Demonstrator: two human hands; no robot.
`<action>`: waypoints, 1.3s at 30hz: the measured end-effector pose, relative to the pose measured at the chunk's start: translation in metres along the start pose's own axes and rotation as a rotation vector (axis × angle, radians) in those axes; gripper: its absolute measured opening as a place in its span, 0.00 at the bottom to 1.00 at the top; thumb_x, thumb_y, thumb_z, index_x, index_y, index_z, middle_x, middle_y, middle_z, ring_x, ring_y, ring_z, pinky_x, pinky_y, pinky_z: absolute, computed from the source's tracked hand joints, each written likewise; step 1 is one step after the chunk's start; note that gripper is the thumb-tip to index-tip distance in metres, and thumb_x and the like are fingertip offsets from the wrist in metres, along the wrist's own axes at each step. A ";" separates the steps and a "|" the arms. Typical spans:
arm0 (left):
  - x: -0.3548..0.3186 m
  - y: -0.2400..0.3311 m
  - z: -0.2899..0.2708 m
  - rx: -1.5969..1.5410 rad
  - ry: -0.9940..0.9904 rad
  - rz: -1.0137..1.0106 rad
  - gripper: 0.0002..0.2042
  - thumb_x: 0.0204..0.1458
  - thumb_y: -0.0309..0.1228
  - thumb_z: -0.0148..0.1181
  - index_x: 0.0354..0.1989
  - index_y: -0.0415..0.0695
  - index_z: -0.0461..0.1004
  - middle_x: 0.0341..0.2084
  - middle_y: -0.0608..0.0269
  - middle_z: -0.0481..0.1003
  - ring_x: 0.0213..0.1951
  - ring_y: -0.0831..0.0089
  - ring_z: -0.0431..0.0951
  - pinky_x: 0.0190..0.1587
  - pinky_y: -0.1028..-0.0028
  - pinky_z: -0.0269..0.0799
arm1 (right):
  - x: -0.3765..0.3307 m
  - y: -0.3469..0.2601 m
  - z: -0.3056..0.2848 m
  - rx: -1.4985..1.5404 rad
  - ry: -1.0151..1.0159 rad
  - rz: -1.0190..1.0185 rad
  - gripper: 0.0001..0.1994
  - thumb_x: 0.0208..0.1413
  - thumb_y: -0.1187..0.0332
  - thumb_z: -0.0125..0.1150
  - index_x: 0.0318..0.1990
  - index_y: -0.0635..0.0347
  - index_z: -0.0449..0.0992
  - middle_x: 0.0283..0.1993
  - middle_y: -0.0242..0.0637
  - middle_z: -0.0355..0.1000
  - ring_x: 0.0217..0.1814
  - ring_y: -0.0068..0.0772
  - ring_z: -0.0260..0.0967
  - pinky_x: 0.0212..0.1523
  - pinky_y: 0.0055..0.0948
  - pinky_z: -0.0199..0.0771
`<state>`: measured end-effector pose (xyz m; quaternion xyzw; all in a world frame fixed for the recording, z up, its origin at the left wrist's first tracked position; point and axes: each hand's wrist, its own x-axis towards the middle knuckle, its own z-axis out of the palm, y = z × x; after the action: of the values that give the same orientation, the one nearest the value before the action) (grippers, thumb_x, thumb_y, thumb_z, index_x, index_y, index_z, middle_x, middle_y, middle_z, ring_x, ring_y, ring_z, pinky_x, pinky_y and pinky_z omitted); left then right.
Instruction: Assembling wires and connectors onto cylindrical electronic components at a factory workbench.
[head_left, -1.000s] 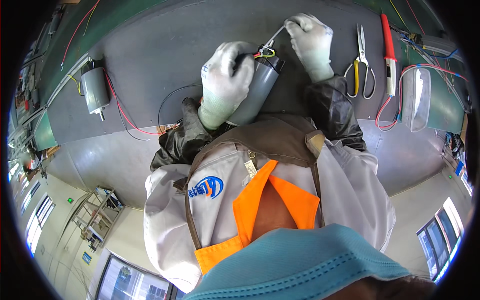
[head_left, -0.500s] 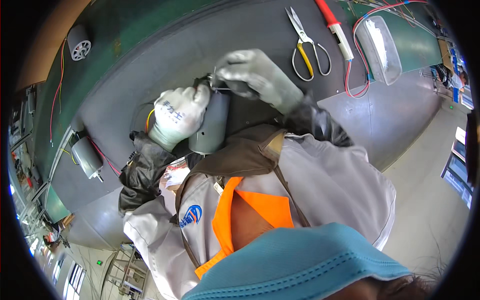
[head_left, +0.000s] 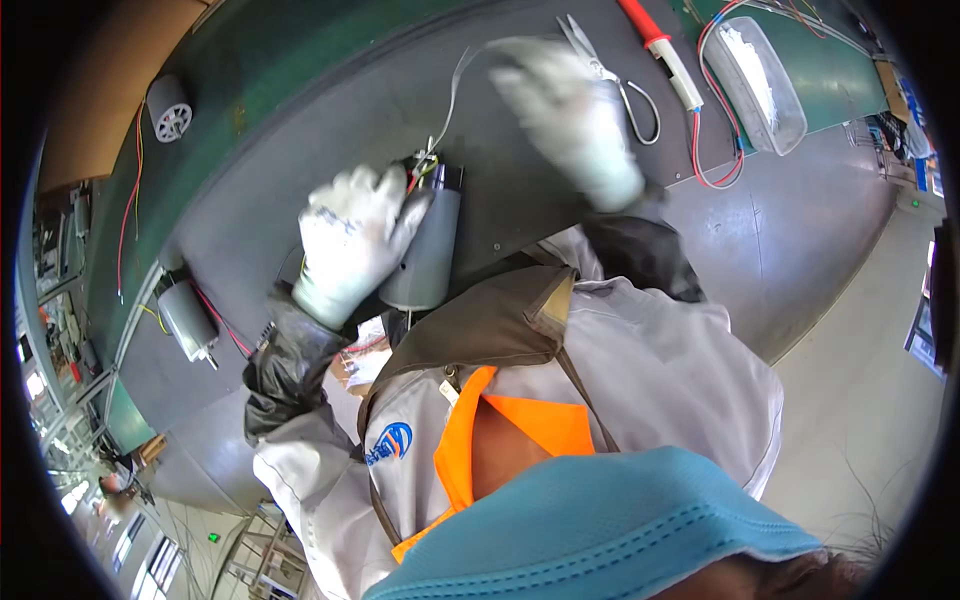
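Observation:
My left hand (head_left: 350,240), in a white glove, grips a grey cylindrical motor (head_left: 425,250) lying on the dark bench mat (head_left: 330,130). Coloured wires sprout from the motor's far end. A thin white strip (head_left: 452,90) arcs from that end up to my right hand (head_left: 575,110), also gloved and blurred, which is raised above the mat and pinches the strip's far end. Scissors (head_left: 610,75) lie just beyond my right hand.
A red-handled tool (head_left: 660,45) and a clear plastic tray (head_left: 765,80) with red and blue wires lie at the far right. A second grey motor (head_left: 188,320) with red leads sits at the left edge, and a small round motor (head_left: 168,108) lies at the far left.
The view has swung left. My right hand has pulled away from the motor's end toward the scissors, drawing the white strip out. My left hand stays on the motor.

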<state>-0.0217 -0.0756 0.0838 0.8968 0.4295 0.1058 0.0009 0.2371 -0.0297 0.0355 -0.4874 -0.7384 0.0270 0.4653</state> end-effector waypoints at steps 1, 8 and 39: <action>0.002 0.000 -0.002 -0.058 0.083 -0.021 0.14 0.52 0.38 0.66 0.43 0.44 0.77 0.29 0.56 0.74 0.33 0.57 0.78 0.34 0.60 0.74 | -0.011 0.014 -0.028 -0.272 0.028 0.009 0.16 0.53 0.64 0.67 0.48 0.59 0.78 0.44 0.43 0.78 0.46 0.48 0.75 0.46 0.43 0.75; 0.039 -0.037 0.031 -0.468 0.064 0.208 0.09 0.58 0.32 0.63 0.42 0.40 0.80 0.43 0.51 0.79 0.46 0.53 0.79 0.51 0.64 0.75 | -0.124 -0.002 -0.092 -0.383 -0.380 0.359 0.30 0.53 0.75 0.61 0.66 0.58 0.66 0.58 0.53 0.68 0.56 0.57 0.67 0.58 0.48 0.67; -0.072 -0.066 -0.091 -0.747 -0.352 0.307 0.31 0.56 0.50 0.64 0.57 0.34 0.72 0.54 0.41 0.73 0.49 0.47 0.78 0.54 0.57 0.74 | -0.022 0.016 -0.052 -0.602 -0.597 -0.049 0.24 0.55 0.58 0.68 0.57 0.56 0.74 0.38 0.47 0.75 0.38 0.51 0.74 0.36 0.45 0.75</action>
<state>-0.1333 -0.0976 0.1535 0.8927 0.2169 0.0982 0.3826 0.2866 -0.0597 0.0421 -0.5546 -0.8270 -0.0610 0.0686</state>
